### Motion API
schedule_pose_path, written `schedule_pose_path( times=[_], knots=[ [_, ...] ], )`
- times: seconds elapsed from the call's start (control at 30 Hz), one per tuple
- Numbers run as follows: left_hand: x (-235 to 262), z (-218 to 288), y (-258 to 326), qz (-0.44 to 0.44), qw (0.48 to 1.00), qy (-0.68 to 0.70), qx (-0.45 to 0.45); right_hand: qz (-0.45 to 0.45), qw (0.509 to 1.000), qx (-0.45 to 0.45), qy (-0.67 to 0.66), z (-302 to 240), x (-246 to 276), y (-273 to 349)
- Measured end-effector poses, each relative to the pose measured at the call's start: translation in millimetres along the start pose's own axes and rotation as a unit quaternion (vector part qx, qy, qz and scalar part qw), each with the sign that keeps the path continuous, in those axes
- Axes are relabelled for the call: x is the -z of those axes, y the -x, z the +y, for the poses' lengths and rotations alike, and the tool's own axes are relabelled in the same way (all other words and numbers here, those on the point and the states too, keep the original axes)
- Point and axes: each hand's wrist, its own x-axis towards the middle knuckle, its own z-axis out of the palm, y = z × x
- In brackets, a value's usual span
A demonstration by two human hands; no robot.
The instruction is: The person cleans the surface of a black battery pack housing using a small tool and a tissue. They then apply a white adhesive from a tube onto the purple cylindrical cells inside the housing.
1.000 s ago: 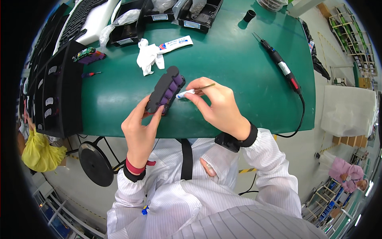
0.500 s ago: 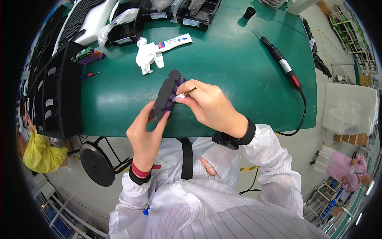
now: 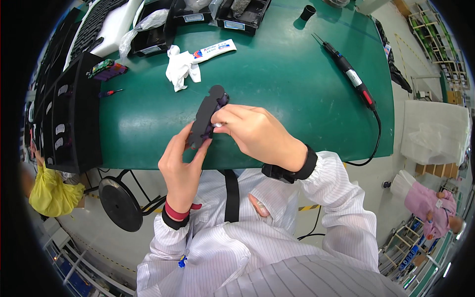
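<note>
My left hand [image 3: 180, 161] grips the lower end of a battery pack [image 3: 204, 118], thumb on one side and fingers on the other. A long black plate with a scalloped edge faces up on it, and purple cells show along its right side. The pack is held tilted above the green table. At that right side, my right hand [image 3: 252, 129] is closed in a pinch on a small white piece [image 3: 217, 125]. Most of this piece is hidden by the fingers, and its kind cannot be made out.
A white tube [image 3: 215, 50] lies by a crumpled white glove [image 3: 180, 68]. At right rests a corded electric screwdriver [image 3: 350, 74], near a black cup [image 3: 308, 13]. Black bins [image 3: 242, 24] line the back; a black rack [image 3: 74, 114], second pack [image 3: 107, 70] and small screwdriver [image 3: 110, 93] are left.
My right hand has shifted slightly left, closer against the pack. The thin brown end that stuck out above its fingers is now out of sight. My left hand keeps its hold.
</note>
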Motion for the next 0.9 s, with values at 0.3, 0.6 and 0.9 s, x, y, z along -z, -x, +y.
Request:
schedule_pose_path(
  times=[0.3,0.6,0.9],
  knots=[
    [-0.4,-7.9,2.3,-0.011,1.0,0.008,0.016,-0.014,0.999,0.043,0.006,0.7,-3.1,-3.0],
    [-1.2,-5.3,3.3,-0.018,0.999,-0.009,0.027,0.086,0.996,-0.004,0.004,-1.0,-24.4,6.1],
    [-0.3,-6.3,0.7,-0.013,1.0,0.002,0.014,0.08,0.995,0.044,0.035,0.5,-22.9,1.1]
  ],
)
